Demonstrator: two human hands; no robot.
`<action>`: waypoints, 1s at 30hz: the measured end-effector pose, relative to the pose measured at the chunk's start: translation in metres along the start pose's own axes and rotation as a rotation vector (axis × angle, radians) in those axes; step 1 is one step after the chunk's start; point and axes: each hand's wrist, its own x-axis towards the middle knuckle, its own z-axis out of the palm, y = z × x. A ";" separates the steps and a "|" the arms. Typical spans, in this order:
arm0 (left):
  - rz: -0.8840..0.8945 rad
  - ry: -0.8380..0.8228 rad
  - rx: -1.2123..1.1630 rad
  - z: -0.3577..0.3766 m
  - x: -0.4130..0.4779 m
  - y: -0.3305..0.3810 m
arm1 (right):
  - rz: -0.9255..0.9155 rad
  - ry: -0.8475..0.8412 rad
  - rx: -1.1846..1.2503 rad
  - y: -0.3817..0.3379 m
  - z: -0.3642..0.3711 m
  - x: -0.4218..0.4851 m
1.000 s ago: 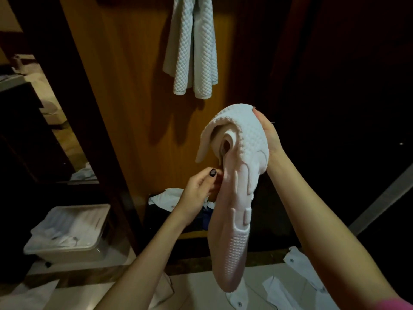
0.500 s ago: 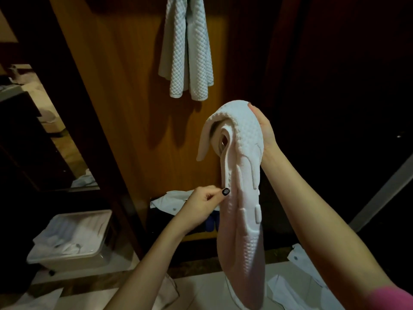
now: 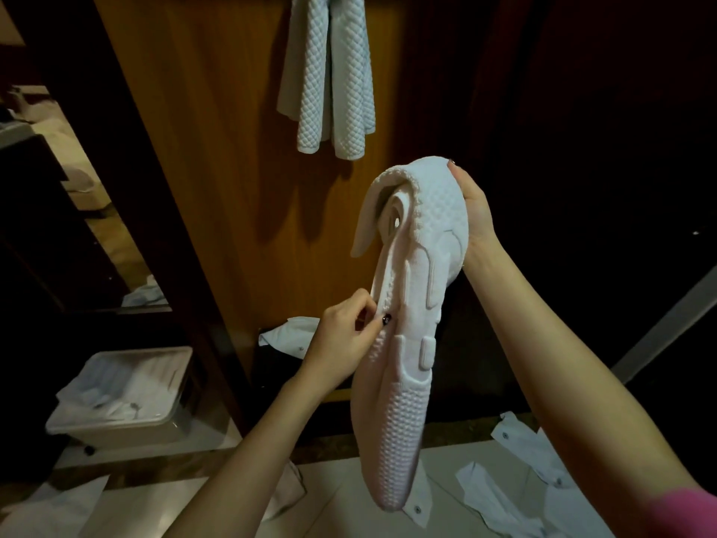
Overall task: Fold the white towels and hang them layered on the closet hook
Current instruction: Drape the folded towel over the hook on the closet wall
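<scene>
Head view: the left grip (image 3: pixel 345 343) is pinched on the near edge of the folded towel (image 3: pixel 395 440), about halfway down its length, thumb and fingertips closed on the cloth. The right grip (image 3: pixel 475 211) clasps the towel's top, which drapes over it. The thumb lies on the outside and the fingers are hidden under the fold. The towel hangs down long and narrow between the two forearms. Above and to the left, the hung towel (image 3: pixel 329 79) dangles against the wooden closet panel (image 3: pixel 217 149). Low on the left sits a plastic bin (image 3: pixel 116 429) holding white cloth, and more white cloths (image 3: pixel 516 495) lie scattered on the floor (image 3: pixel 201 498).
</scene>
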 end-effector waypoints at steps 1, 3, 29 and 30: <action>0.014 0.024 0.032 -0.001 -0.003 -0.001 | -0.005 0.008 -0.009 0.000 0.000 0.001; 0.026 0.085 0.111 -0.002 -0.007 -0.005 | -0.020 0.019 -0.024 0.001 0.001 0.001; -0.459 0.293 -0.089 0.017 0.006 -0.039 | -0.162 0.162 -0.353 0.020 0.052 0.028; -0.432 0.295 -0.115 0.013 0.006 -0.041 | -0.167 0.152 -0.371 0.017 0.051 0.029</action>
